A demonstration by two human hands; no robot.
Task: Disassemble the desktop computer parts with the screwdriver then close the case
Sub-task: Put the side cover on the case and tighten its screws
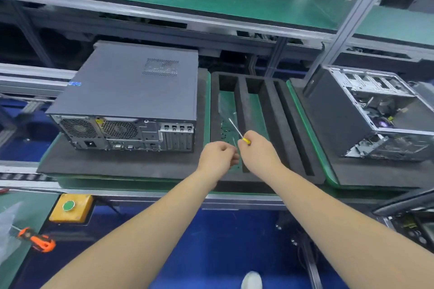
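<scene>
A grey desktop computer (pixel 131 91) lies on its side on a black foam pad, its side panel on and its rear ports facing me. My right hand (pixel 257 148) grips a yellow-handled screwdriver (pixel 237 130) whose shaft points up and left over a black foam tray (pixel 270 110). A green circuit board in clear plastic (pixel 226 112) lies in the tray's left slot. My left hand (pixel 217 153) hovers just left of the right one, fingers curled; whether it pinches anything I cannot tell.
A second computer (pixel 375 112) with its side open stands at the right. A yellow box with a green button (pixel 71 207) sits on the near rail. An orange tool (pixel 38 240) lies at the lower left. Green shelving runs above.
</scene>
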